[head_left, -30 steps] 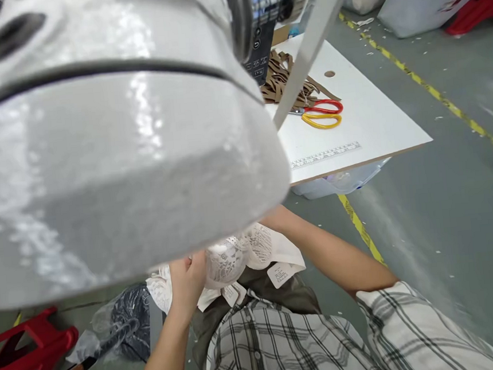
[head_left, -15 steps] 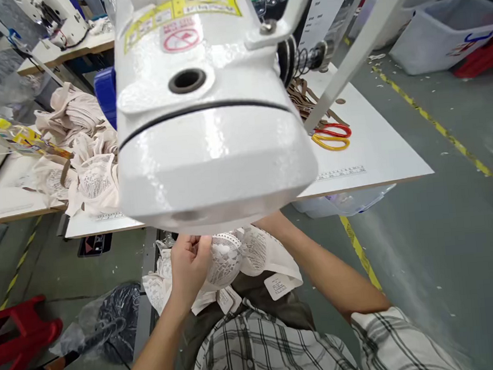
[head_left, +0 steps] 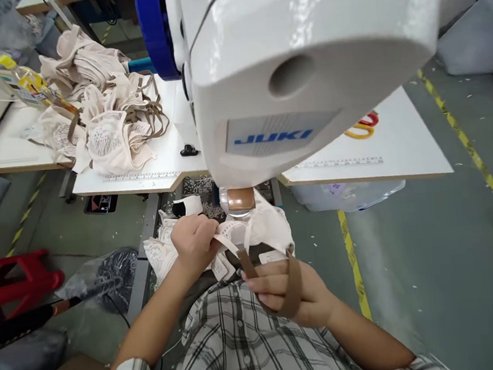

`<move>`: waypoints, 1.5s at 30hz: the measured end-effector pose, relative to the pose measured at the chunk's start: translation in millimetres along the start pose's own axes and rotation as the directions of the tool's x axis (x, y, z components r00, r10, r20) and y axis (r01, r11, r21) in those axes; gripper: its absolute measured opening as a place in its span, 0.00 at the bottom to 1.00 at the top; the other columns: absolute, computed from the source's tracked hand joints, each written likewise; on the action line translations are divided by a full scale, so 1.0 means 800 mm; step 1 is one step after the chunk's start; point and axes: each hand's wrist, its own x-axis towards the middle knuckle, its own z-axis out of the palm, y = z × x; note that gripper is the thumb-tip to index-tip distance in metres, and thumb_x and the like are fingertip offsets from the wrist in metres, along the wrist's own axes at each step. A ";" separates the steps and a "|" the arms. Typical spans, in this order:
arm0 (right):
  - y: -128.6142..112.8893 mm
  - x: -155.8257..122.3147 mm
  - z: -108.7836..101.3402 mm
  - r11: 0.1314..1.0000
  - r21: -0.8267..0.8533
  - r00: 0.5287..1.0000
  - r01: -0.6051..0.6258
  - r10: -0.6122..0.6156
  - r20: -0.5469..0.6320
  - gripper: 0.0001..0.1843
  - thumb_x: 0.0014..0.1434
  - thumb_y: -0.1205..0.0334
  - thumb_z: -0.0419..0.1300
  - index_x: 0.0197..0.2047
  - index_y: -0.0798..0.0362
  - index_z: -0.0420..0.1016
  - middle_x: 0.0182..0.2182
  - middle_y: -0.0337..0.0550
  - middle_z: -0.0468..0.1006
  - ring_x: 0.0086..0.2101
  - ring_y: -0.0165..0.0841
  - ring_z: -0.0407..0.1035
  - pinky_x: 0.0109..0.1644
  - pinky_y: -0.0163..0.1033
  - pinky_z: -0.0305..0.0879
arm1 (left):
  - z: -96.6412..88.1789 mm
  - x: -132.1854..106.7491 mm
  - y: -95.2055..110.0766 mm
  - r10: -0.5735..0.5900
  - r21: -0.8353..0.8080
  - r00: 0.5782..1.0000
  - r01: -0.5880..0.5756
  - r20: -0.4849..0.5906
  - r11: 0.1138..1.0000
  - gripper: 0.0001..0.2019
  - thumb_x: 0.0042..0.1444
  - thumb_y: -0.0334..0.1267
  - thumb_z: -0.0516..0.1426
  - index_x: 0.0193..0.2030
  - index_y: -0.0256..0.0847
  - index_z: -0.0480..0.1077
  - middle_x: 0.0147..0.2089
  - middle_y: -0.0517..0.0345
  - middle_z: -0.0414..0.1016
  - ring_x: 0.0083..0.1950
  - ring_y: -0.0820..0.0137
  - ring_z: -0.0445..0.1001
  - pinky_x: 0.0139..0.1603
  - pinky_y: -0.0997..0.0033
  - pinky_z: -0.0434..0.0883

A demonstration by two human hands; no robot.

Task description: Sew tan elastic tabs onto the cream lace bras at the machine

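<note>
A white lace garment (head_left: 267, 223) lies under the head of a white JUKI sewing machine (head_left: 288, 66), close to my body. My left hand (head_left: 195, 241) is closed, pinching the lace at the garment's left side. My right hand (head_left: 286, 296) is closed on a brown strap (head_left: 292, 287) that loops over its fingers and runs up to the garment. A paper tag (head_left: 219, 266) hangs from the fabric between my hands.
A pile of beige lace garments (head_left: 103, 122) with brown straps sits on the white table (head_left: 402, 142) to the left. Red and yellow scissors (head_left: 362, 127) lie at the right behind the machine. A red stool (head_left: 17, 283) and a dark bag (head_left: 108, 278) stand on the floor.
My right hand has come out from under the machine toward my body, drawing the brown strap with it. The view has swung down and left, showing the machine's front.
</note>
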 end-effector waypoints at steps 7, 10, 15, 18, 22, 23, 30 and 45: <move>-0.009 0.016 0.012 0.882 -0.303 0.912 0.362 -0.402 -0.083 0.10 0.59 0.76 0.58 0.43 0.57 0.72 0.39 0.48 0.82 0.44 0.35 0.77 0.49 0.40 0.79 | -0.001 -0.012 0.013 -0.092 -0.051 0.996 0.092 -0.011 0.994 0.12 0.60 0.34 0.55 0.25 0.42 0.65 0.19 0.64 0.61 0.23 0.71 0.59 0.27 0.69 0.53; -0.012 0.015 0.014 0.873 -0.321 0.912 0.367 -0.406 -0.062 0.08 0.58 0.75 0.59 0.39 0.53 0.73 0.38 0.46 0.83 0.41 0.34 0.78 0.49 0.39 0.79 | -0.005 -0.013 0.015 -0.110 -0.027 0.994 0.110 0.015 0.994 0.12 0.59 0.34 0.55 0.23 0.42 0.64 0.18 0.63 0.62 0.23 0.71 0.60 0.28 0.69 0.54; -0.014 0.017 0.017 0.865 -0.324 0.898 0.382 -0.430 -0.089 0.08 0.57 0.76 0.60 0.37 0.54 0.73 0.36 0.48 0.83 0.37 0.34 0.79 0.45 0.38 0.80 | -0.008 -0.014 0.016 -0.125 -0.023 0.991 0.126 0.040 0.992 0.13 0.59 0.33 0.54 0.22 0.42 0.65 0.18 0.63 0.61 0.22 0.72 0.60 0.28 0.70 0.53; -0.014 0.017 0.018 0.867 -0.331 0.899 0.372 -0.426 -0.107 0.08 0.57 0.76 0.60 0.36 0.54 0.73 0.35 0.46 0.83 0.36 0.33 0.78 0.44 0.38 0.80 | -0.008 -0.016 0.016 -0.118 -0.047 0.992 0.120 0.037 0.992 0.12 0.58 0.31 0.55 0.23 0.42 0.66 0.18 0.63 0.62 0.23 0.72 0.59 0.28 0.70 0.52; -0.015 0.016 0.019 0.877 -0.326 0.907 0.353 -0.406 -0.109 0.08 0.57 0.76 0.60 0.34 0.53 0.73 0.36 0.46 0.83 0.37 0.33 0.78 0.46 0.38 0.80 | -0.006 -0.018 0.014 -0.115 -0.072 0.993 0.118 0.036 0.990 0.11 0.57 0.30 0.57 0.24 0.42 0.65 0.19 0.63 0.61 0.23 0.72 0.58 0.27 0.70 0.51; -0.015 0.015 0.020 0.880 -0.323 0.910 0.349 -0.401 -0.106 0.09 0.57 0.76 0.60 0.33 0.53 0.73 0.37 0.45 0.83 0.38 0.33 0.78 0.47 0.38 0.80 | -0.006 -0.019 0.014 -0.114 -0.075 0.993 0.117 0.037 0.990 0.11 0.57 0.30 0.57 0.24 0.42 0.64 0.19 0.63 0.61 0.23 0.72 0.58 0.27 0.70 0.51; -0.008 0.006 0.039 0.877 -0.328 0.915 0.350 -0.395 -0.079 0.11 0.55 0.74 0.65 0.25 0.52 0.74 0.39 0.43 0.83 0.41 0.32 0.77 0.50 0.35 0.78 | -0.005 -0.020 0.017 -0.122 -0.073 0.992 0.124 0.025 0.990 0.14 0.62 0.37 0.54 0.24 0.43 0.64 0.19 0.62 0.61 0.22 0.70 0.60 0.27 0.68 0.52; 0.000 0.004 0.057 0.898 -0.267 0.919 0.350 -0.385 -0.089 0.07 0.54 0.75 0.66 0.29 0.54 0.76 0.41 0.45 0.83 0.44 0.31 0.77 0.55 0.36 0.76 | -0.008 -0.024 0.018 -0.155 -0.087 0.986 0.160 0.064 0.983 0.16 0.64 0.41 0.51 0.24 0.43 0.68 0.19 0.60 0.63 0.23 0.69 0.61 0.27 0.66 0.53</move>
